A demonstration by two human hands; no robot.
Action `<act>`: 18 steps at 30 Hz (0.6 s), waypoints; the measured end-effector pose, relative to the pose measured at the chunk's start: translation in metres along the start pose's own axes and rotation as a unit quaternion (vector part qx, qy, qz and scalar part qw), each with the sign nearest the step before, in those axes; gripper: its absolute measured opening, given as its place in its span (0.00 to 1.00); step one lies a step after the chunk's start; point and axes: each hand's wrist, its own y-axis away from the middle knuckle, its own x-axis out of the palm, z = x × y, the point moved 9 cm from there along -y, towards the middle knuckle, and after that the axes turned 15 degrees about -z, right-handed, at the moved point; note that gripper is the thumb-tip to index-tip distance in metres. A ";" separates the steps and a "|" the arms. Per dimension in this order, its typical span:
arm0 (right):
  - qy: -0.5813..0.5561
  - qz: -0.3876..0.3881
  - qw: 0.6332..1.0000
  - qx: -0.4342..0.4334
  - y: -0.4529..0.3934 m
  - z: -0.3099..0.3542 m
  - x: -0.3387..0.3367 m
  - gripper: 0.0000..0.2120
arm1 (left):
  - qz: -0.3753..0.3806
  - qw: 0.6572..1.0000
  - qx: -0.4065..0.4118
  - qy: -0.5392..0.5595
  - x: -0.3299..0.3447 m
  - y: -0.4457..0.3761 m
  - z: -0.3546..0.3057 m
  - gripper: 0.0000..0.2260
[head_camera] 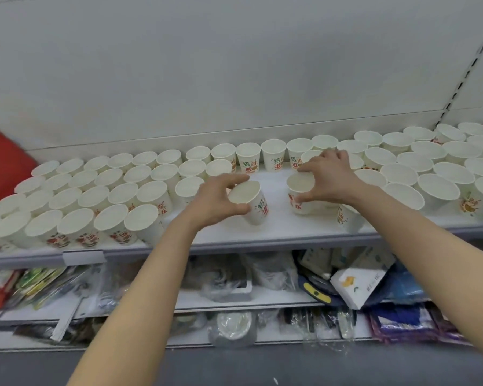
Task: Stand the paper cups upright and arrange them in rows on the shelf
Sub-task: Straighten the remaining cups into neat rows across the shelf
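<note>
Your left hand (pixel 216 200) clamps an empty cup (pixel 250 203) tilted mouth-left; your right hand (pixel 328 176) grips an empty, upright cup (pixel 300 193) on the shelf (pixel 262 232).

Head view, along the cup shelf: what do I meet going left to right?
Red bag → left block of upright cups → left hand gripping a tilted cup → bare shelf gap → cup under the right hand → right block of upright cups.
</note>
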 end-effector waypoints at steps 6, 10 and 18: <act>-0.288 -0.046 0.956 0.041 0.032 0.054 -0.002 0.36 | 0.021 0.999 -0.030 0.002 -0.051 0.017 0.031 0.27; -0.296 -0.045 0.953 0.038 0.039 0.100 0.016 0.36 | 0.035 0.998 -0.025 -0.050 -0.082 0.027 0.051 0.26; -0.295 -0.050 0.952 0.069 0.036 0.165 0.027 0.34 | 0.045 0.978 0.038 -0.200 -0.089 0.026 0.080 0.24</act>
